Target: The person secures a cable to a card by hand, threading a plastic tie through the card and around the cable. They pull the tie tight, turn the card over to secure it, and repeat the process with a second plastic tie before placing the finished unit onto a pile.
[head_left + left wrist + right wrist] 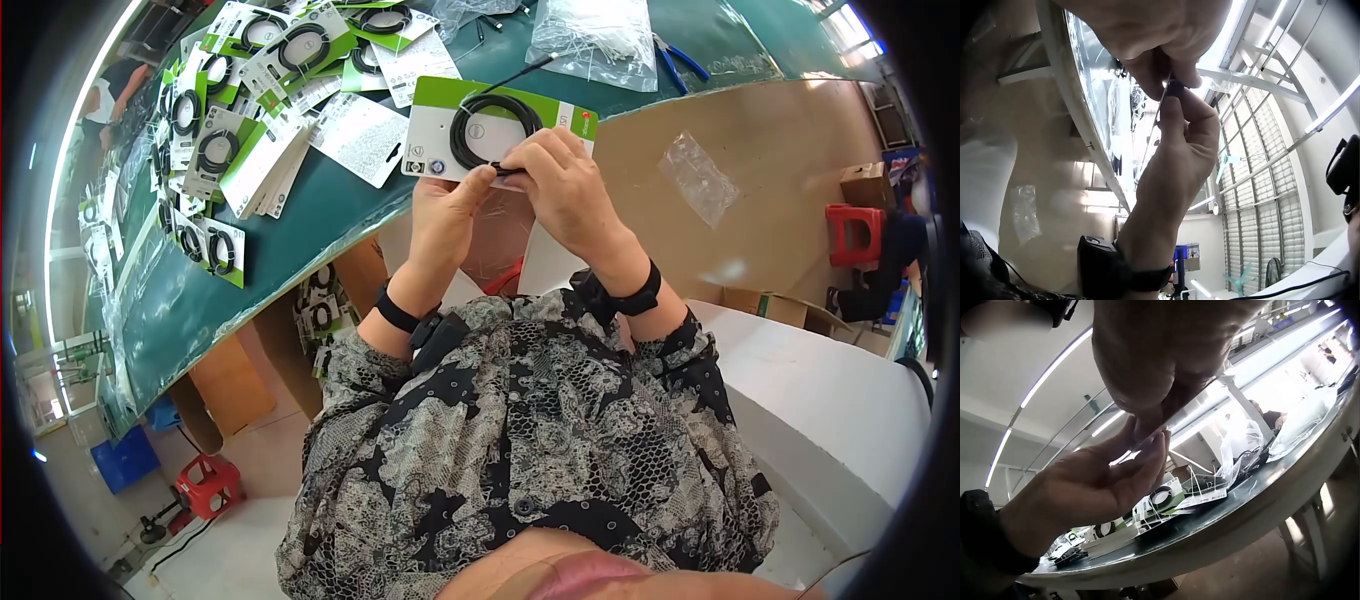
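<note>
In the head view a green and white card (430,125) is held up in front of the chest, at the table's edge. A black coiled cable (462,128) lies on its face, one end sticking up toward the upper right. My left hand (443,225) grips the card's lower edge, thumb on the front by the coil. The right hand (565,185) pinches the coil's lower side against the card; the fingertips hide that part of the cable. Both wrist views show the thumbs and fingers meeting at the card's thin edge (1155,122).
Many carded cables (300,48) lie in a pile on the green table (290,235) to the left. A bag of white ties (595,40) and blue-handled pliers (683,62) lie at the back. A clear plastic bag (700,180) and a red stool (853,235) are on the right.
</note>
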Action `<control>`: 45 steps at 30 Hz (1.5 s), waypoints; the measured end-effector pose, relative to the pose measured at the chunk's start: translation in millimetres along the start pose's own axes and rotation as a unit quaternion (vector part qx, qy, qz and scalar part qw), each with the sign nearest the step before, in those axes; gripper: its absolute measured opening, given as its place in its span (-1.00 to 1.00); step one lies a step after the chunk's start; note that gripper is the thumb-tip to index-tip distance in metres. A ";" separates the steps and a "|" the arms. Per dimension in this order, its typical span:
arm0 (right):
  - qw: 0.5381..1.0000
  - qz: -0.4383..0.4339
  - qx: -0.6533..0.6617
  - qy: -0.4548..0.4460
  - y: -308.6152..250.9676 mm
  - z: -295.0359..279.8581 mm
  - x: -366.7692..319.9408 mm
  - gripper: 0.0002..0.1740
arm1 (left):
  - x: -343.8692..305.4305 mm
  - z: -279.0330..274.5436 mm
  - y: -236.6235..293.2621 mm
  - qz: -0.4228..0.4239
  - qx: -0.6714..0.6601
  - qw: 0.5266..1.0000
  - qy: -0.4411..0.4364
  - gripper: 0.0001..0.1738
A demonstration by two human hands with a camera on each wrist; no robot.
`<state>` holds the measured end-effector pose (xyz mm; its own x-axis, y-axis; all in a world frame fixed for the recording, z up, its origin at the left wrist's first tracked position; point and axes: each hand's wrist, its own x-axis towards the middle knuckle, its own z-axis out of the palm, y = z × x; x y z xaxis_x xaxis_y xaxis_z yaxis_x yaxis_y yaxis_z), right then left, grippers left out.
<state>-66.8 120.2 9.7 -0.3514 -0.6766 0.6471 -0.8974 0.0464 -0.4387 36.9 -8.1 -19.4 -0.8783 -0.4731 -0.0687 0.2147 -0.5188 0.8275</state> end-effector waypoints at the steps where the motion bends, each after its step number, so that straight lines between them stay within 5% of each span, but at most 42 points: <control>1: 1.000 -0.002 0.001 0.008 -1.7 2.4 -0.5 -0.69 | -0.9 1.2 -0.5 -0.007 0.007 1.000 0.001 -0.65; 8: 0.996 0.031 0.083 0.025 -13.2 -15.4 3.8 -0.68 | -5.0 12.3 12.9 -0.007 -0.029 1.000 -0.003 -0.68; 10: 0.968 0.114 0.093 0.203 2.8 -33.6 -0.8 -0.69 | -5.2 10.2 20.5 -0.015 -0.093 0.995 -0.011 -0.70; 11: 0.968 0.115 0.097 0.203 11.1 -32.1 -5.5 -0.69 | -7.0 8.8 20.9 -0.015 -0.091 0.996 -0.008 -0.70; 14: 0.941 0.272 0.198 -0.034 35.6 -13.4 -29.5 -0.66 | -12.0 9.5 15.2 -0.051 -0.124 0.991 -0.014 -0.72; 15: 0.941 0.274 0.197 -0.030 31.2 -3.2 -35.5 -0.66 | -11.8 10.1 13.1 -0.054 -0.123 0.991 -0.017 -0.72; 17: 0.983 0.130 0.125 -0.023 8.2 17.7 -37.6 -0.66 | -13.4 10.3 7.8 -0.052 -0.109 0.992 -0.025 -0.71; 22: 0.927 0.161 0.338 -0.034 23.3 23.6 -43.4 -0.71 | -19.4 6.0 7.2 -0.059 -0.087 0.994 -0.019 -0.72; 23: 0.829 0.245 0.502 0.003 24.7 26.4 -44.5 -0.67 | -19.9 7.4 7.9 -0.059 -0.085 0.994 -0.022 -0.72; 25: 0.529 0.375 0.758 0.071 29.3 34.0 -49.7 -0.57 | -23.9 13.6 6.2 -0.091 -0.114 0.989 0.012 -0.72; 26: 0.529 0.374 0.758 0.074 34.3 47.2 -57.0 -0.57 | -24.9 15.6 4.9 -0.109 -0.129 0.985 0.030 -0.73; 28: 0.838 0.253 0.470 0.113 50.4 88.9 -75.6 -0.51 | -23.6 15.8 2.3 -0.093 -0.131 0.987 0.010 -0.73; 29: 0.934 0.171 0.287 0.125 52.2 93.0 -71.8 -0.47 | -19.6 14.8 2.0 -0.072 -0.131 0.989 -0.010 -0.73; 30: 0.934 0.170 0.286 0.130 53.2 91.0 -73.8 -0.47 | -16.4 13.0 2.3 -0.051 -0.129 0.990 -0.027 -0.73; 31: 0.922 0.250 0.296 0.013 42.3 79.0 -68.6 -0.56 | -14.0 11.1 2.7 -0.051 -0.123 0.991 -0.029 -0.73; 33: 0.844 0.383 0.299 -0.225 21.8 59.5 -55.5 -0.72 | -6.5 7.9 2.2 -0.001 -0.090 0.996 0.014 -0.72; 34: 0.846 0.377 0.304 -0.224 15.6 58.6 -51.6 -0.72 | -3.8 5.0 2.8 0.025 -0.074 0.996 0.035 -0.72; 35: 0.758 0.421 0.491 -0.080 9.6 58.1 -50.4 -0.74 | -5.1 0.8 2.2 0.029 -0.070 0.996 0.036 -0.72; 37: 0.441 0.436 0.757 0.208 2.4 54.0 -50.5 -0.74 | -16.1 -7.5 -4.4 0.030 0.155 0.987 -0.005 -0.73; 39: 0.438 0.460 0.741 0.221 15.4 37.3 -46.4 -0.75 | -22.2 -11.2 -3.5 0.026 0.264 0.964 -0.016 -0.74; 40: 0.414 0.388 0.801 0.192 46.4 41.4 -69.5 -0.75 | -18.4 -13.2 5.4 0.006 0.092 0.996 -0.011 -0.75; 42: 0.393 0.316 0.848 0.166 92.7 32.1 -104.4 -0.74 | -13.1 -20.4 27.7 -0.015 -0.253 0.967 0.005 -0.77; 45: 0.373 0.264 0.880 0.127 105.1 11.1 -113.6 -0.68 | -12.7 -29.5 42.7 -0.025 -0.347 0.935 -0.066 -0.79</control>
<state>-118.2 193.8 -116.9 -0.5694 -0.8131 0.1214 0.8026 -0.5818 -0.1317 69.9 -45.2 0.4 -0.9298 -0.3679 0.0107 0.3577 -0.8963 0.2621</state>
